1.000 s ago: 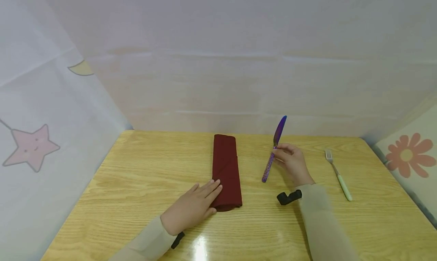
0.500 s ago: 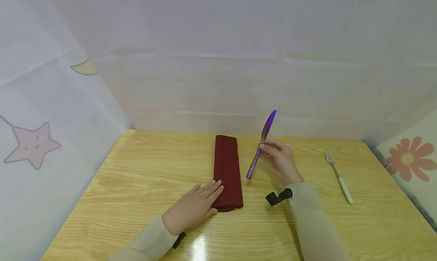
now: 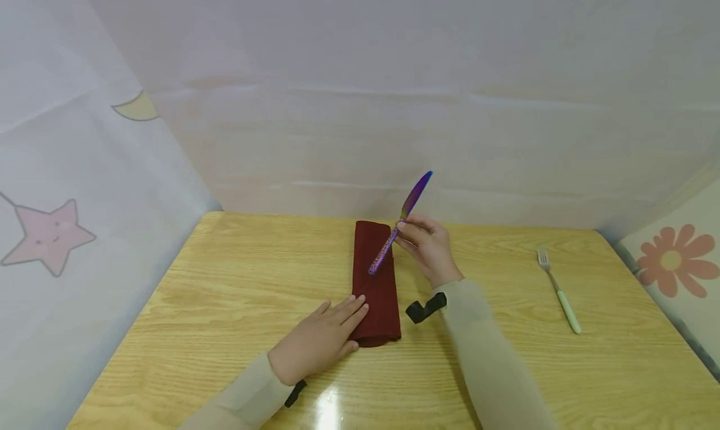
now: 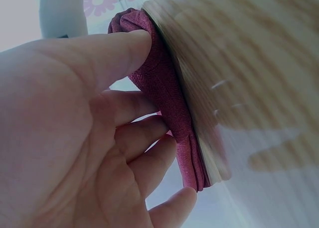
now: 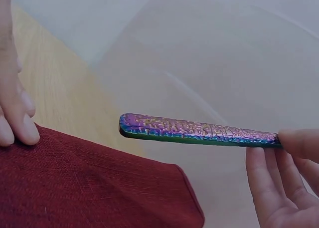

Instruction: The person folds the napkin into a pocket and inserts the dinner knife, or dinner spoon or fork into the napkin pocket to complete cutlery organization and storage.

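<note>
A dark red folded cloth napkin lies lengthwise on the wooden table. Across its near left part rests my left hand, fingers straight and fingertips on the fabric. In the left wrist view the thumb and fingers lie along the edge of the rolled napkin. My right hand pinches a purple iridescent table knife near the top of its handle. The knife is tilted, blade up and to the right. Its textured handle hangs above the napkin, apart from it in the right wrist view.
A fork with a pale green handle lies on the right side of the table. Behind the table stands a pale sheet wall, with printed side panels left and right.
My right hand has carried the knife leftward and slightly up, from beside the napkin to over it. The left hand and the fork have stayed in place.
</note>
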`<act>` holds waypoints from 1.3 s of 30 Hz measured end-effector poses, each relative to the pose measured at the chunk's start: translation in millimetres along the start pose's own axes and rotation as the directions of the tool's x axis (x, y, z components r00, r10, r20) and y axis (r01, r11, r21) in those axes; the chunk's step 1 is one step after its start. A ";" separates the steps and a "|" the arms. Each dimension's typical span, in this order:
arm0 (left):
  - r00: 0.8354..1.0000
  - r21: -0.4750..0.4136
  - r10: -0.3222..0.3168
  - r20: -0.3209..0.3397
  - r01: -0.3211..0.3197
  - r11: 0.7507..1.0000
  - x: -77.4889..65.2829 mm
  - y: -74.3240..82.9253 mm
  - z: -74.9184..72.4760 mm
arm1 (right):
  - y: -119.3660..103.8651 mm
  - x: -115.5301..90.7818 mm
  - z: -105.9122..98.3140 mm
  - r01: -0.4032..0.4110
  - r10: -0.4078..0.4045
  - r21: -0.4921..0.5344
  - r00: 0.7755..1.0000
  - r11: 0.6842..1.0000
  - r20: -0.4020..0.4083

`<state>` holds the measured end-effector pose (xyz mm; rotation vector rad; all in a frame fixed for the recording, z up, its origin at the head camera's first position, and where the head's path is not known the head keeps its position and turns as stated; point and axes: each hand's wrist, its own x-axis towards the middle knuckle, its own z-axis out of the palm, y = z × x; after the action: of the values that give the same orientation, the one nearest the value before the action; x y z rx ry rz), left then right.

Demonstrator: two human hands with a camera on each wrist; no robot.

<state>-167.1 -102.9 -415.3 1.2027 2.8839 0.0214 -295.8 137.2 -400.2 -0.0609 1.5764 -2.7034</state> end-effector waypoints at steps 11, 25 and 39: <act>1.000 0.016 0.000 0.003 0.000 1.000 1.1 -0.8 -0.1 | 21.7 18.1 12.4 -0.038 0.038 -0.045 0.999 0.998 0.012; 1.000 0.010 0.001 -0.017 -0.001 1.000 1.4 -1.7 3.0 | 34.8 11.7 15.9 -0.147 0.170 -0.271 0.983 0.951 0.064; 1.000 0.025 -0.016 -0.018 0.017 1.000 1.2 0.3 2.5 | 32.4 6.0 21.0 -0.224 0.308 -0.481 0.946 0.848 0.102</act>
<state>-167.7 -101.8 -417.7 1.1886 2.9183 -0.0038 -301.3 102.8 -417.9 -0.0737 1.9663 -2.0058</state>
